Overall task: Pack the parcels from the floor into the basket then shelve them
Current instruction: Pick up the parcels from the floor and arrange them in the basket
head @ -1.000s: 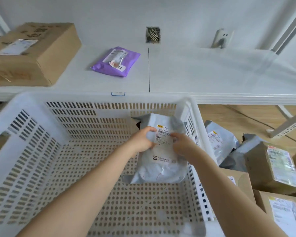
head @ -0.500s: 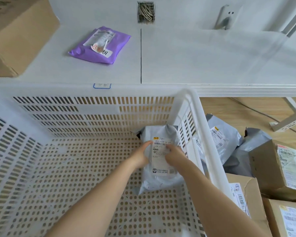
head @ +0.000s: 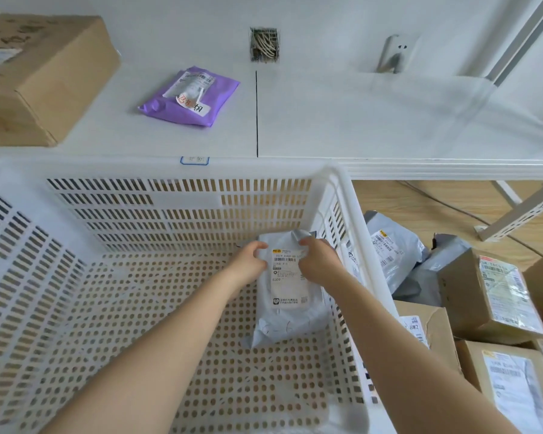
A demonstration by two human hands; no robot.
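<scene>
Grey parcel (head: 290,296) now lowered onto basket (head: 182,202) floor; left hand (head: 248,264) and right hand (head: 318,264) fingers grip it.

White basket (head: 351,195), grey parcel (head: 290,321), purple mailer (head: 215,98)

The basket (head: 351,214) and big cardboard box (head: 44,76) run off the left edge; label print (head: 287,270) stays unreadable.

grey parcel (head: 290,296) lowered onto basket (head: 347,195) floor, hands (head: 318,264) shifted to its top edge
</scene>
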